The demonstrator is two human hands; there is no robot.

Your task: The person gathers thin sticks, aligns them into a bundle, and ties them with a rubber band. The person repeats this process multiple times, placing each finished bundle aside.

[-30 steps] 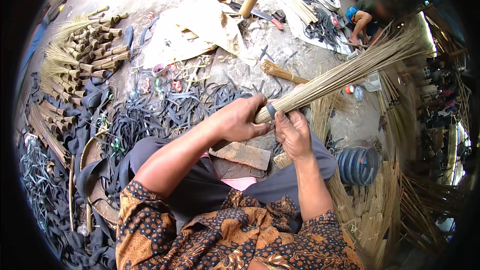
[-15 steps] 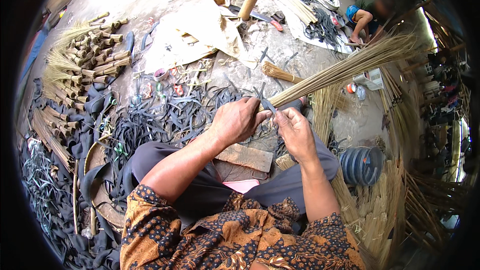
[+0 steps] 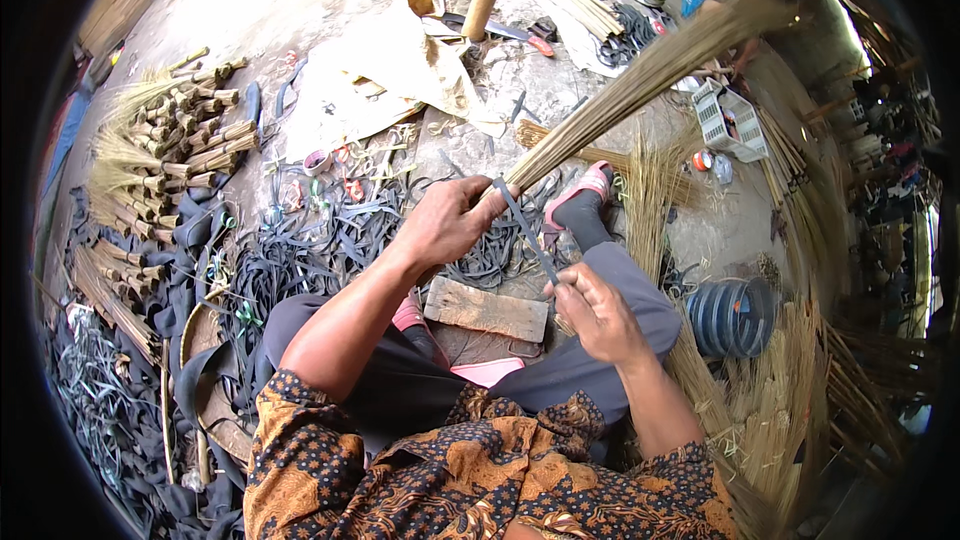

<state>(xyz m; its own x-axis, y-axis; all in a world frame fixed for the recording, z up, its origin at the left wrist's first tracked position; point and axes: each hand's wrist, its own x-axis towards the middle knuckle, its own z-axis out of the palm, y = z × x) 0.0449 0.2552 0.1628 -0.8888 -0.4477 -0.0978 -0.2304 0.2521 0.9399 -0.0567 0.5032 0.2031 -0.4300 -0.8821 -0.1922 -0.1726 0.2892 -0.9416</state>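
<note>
Orange and black cloth, your shirt [image 3: 490,475], fills the near edge, above your dark trousers [image 3: 350,375]. Just past your lap, a wooden board [image 3: 487,309] lies on the floor between your legs. To its right, your right hand [image 3: 597,312] pinches one end of a dark strip [image 3: 527,231] between thumb and fingers. The strip runs taut, far and left, to the bundle [image 3: 625,95], where it crosses the stalks just beside your left thumb; whether it goes all the way round cannot be seen.

Your left hand [image 3: 445,227] is closed around the bundle's near end. From there the bundle slants up, far and right, its tip blurred and touching nothing you can make out.

It should feel light for its length: each stalk thin and springy, the whole stiff near your grip and whippy toward the tip. Single stalks may snap or slide out, so the best hold is a firm wrap at the near end, close to the strip. The strip looks soft, bendy, perhaps stretchy; pinch it near its end.

Beyond, at left, lie tangled black strips [image 3: 320,245], then stacked bundles [image 3: 190,140]; farther, a pale sheet [image 3: 360,70] and a knife [image 3: 515,32].
</note>
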